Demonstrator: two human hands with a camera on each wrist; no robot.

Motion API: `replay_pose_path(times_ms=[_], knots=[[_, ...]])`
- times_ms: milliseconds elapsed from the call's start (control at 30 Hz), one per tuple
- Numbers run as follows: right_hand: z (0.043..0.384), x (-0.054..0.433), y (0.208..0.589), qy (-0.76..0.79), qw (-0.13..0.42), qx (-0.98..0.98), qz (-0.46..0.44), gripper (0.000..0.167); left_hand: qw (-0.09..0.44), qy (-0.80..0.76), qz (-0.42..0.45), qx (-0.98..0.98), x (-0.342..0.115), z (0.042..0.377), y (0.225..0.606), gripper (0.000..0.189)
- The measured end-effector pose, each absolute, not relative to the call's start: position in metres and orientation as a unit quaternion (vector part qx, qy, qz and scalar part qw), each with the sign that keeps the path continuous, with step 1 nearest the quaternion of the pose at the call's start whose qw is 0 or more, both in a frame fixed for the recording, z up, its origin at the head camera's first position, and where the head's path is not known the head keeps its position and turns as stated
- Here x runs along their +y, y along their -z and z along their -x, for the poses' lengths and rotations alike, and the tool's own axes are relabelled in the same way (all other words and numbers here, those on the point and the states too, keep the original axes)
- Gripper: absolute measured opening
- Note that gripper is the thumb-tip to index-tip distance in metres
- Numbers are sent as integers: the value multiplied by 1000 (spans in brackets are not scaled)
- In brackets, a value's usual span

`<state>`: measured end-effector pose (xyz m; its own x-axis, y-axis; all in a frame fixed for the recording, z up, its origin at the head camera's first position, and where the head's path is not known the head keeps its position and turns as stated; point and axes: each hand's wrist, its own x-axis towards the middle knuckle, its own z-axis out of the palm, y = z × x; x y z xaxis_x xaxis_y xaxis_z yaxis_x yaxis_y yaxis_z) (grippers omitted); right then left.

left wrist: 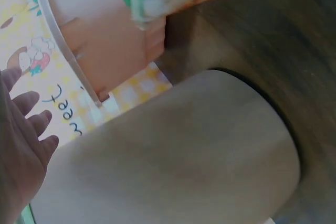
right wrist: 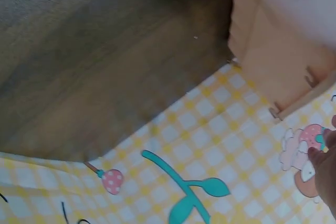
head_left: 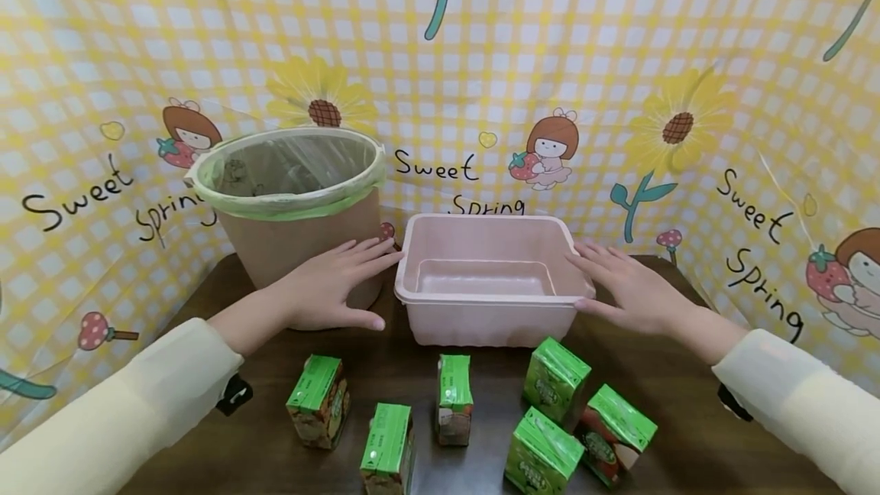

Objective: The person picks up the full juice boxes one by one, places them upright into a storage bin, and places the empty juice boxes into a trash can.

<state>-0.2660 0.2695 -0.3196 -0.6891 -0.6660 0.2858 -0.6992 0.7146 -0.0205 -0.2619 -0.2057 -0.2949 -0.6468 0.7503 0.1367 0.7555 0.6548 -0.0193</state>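
Note:
A pink plastic tub [head_left: 491, 323] stands on the table between my two hands. My left hand [head_left: 333, 281] is spread with straight fingers at the tub's left side, its fingertips right by the rim. On the other side my right hand [head_left: 626, 289] is spread as well, fingers and thumb at the right rim. Neither hand grips anything. In the left wrist view the left hand [left wrist: 21, 156] shows at the left edge, and the tub [left wrist: 115, 48] above it. The right wrist view has part of the right hand [right wrist: 328, 171] near the tub's side [right wrist: 283, 61].
Several green-topped drink cartons stand in front of the tub, among them one carton [head_left: 319, 403] at left, one [head_left: 454, 403] in the middle and a cluster by another carton [head_left: 557, 380] at right. A lined trash can [head_left: 296, 243] stands behind my left hand. Checked cloth [head_left: 440, 82] hangs behind.

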Motion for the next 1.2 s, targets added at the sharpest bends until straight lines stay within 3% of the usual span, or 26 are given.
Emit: replay_pose_path(times_ms=[533,867,1067,1200], knots=[[279,283,354,-76,231,-879,-411,50,70,157,351,-921,-265,220,312,82],[285,282,364,-81,263,-860,-431,44,65,246,355,-900,-290,200,334,71],[288,283,366,-74,280,-849,-443,49,31,323,366,-872,-298,192,348,57],[289,284,370,-76,285,-844,-447,54,-23,403,378,-833,-302,190,362,53]])
